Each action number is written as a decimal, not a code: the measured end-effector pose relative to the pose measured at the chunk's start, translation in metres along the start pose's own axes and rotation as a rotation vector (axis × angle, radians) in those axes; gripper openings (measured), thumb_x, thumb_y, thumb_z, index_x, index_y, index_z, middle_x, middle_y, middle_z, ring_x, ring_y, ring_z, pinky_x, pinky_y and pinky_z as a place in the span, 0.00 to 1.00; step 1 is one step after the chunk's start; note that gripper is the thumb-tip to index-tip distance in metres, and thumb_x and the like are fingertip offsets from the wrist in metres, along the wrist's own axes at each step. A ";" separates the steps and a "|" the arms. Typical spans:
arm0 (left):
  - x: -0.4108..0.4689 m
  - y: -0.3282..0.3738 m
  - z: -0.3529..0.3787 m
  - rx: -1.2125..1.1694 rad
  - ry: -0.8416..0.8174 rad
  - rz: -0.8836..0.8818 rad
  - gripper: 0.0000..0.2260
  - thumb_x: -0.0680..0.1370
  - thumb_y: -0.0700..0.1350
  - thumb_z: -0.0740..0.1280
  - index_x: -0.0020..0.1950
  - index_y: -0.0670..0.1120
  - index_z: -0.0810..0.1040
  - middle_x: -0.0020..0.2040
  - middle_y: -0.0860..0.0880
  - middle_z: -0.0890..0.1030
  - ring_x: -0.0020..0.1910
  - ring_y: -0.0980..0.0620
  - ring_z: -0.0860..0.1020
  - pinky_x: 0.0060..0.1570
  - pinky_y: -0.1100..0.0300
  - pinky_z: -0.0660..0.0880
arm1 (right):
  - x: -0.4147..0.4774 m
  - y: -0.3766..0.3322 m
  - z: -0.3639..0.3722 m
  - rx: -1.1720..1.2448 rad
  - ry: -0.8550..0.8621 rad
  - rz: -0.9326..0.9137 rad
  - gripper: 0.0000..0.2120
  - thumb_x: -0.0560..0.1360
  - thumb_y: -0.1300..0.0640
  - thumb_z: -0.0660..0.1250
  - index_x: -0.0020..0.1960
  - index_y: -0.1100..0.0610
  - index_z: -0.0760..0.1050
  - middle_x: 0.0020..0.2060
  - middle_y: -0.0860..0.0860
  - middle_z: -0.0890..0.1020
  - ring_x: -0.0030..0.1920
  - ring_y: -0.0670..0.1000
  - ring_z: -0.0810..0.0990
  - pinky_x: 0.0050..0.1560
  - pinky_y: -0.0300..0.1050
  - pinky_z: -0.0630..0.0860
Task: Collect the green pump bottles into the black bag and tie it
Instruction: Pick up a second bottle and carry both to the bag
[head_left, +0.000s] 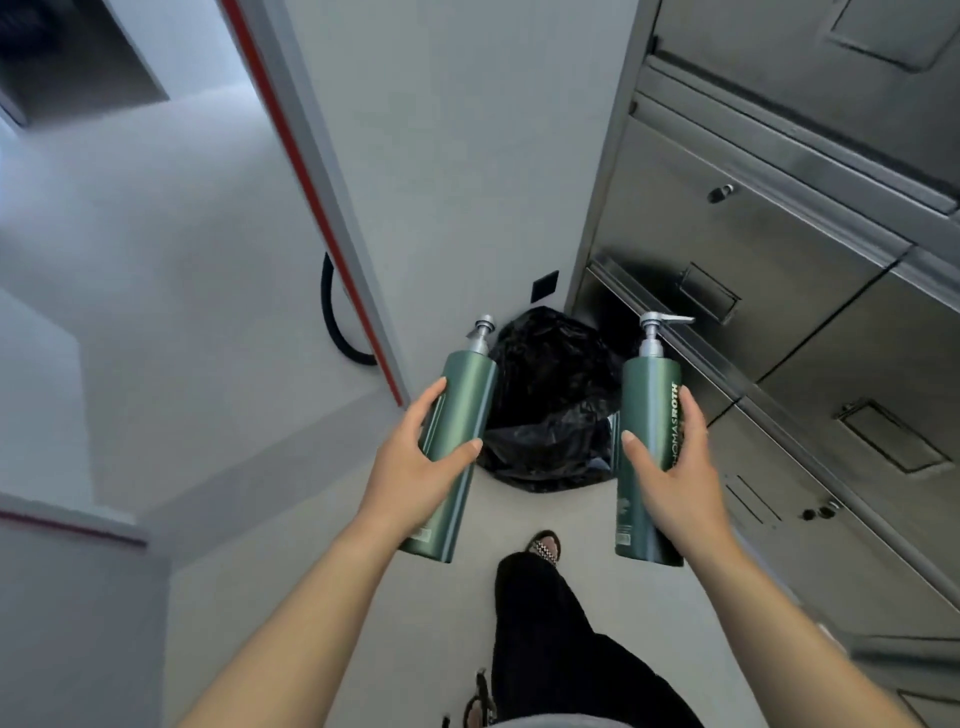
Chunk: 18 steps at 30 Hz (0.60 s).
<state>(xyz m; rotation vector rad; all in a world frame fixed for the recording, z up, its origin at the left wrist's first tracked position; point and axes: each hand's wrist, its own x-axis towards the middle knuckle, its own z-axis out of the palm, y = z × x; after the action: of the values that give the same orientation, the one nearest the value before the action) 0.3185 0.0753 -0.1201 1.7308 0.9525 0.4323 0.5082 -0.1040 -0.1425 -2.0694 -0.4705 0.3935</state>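
I hold two tall green pump bottles upright in front of me. My left hand (415, 457) grips the left bottle (462, 405) around its middle, thumb across the front. My right hand (670, 467) grips the right bottle (647, 415), which has white lettering down its side and a silver pump pointing right. Between and beyond the two bottles, a crumpled black bag (545, 405) lies on the pale floor in the corner. I cannot tell what is inside it.
Steel cabinets with drawers and doors (779, 312) line the right side. A white wall with a red-edged door frame (332, 218) and a black hose (337, 322) stands left. My leg in black trousers and a sandalled foot (545, 551) are on the floor below.
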 end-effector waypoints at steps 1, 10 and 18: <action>0.019 0.001 0.002 -0.019 0.006 -0.016 0.29 0.69 0.52 0.73 0.62 0.75 0.64 0.55 0.76 0.68 0.50 0.84 0.66 0.41 0.84 0.65 | 0.018 0.000 0.006 0.014 0.023 0.016 0.36 0.73 0.46 0.67 0.72 0.38 0.49 0.71 0.48 0.65 0.67 0.52 0.69 0.63 0.51 0.68; 0.197 0.030 0.034 0.013 -0.050 -0.016 0.29 0.68 0.51 0.74 0.59 0.76 0.65 0.54 0.75 0.71 0.52 0.80 0.70 0.43 0.84 0.66 | 0.191 -0.014 0.047 0.006 -0.010 0.057 0.39 0.72 0.50 0.69 0.74 0.44 0.50 0.71 0.50 0.65 0.68 0.52 0.67 0.64 0.48 0.66; 0.324 -0.027 0.093 0.041 -0.199 -0.183 0.30 0.69 0.49 0.75 0.66 0.65 0.67 0.57 0.65 0.74 0.49 0.78 0.72 0.43 0.79 0.71 | 0.277 0.042 0.098 0.016 0.002 0.241 0.38 0.71 0.51 0.71 0.73 0.44 0.52 0.64 0.46 0.70 0.59 0.49 0.73 0.58 0.45 0.71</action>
<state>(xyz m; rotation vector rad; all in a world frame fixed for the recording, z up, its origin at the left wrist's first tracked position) 0.5713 0.2705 -0.2311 1.6705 0.9697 0.1197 0.7133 0.0804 -0.2527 -2.1168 -0.2158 0.5351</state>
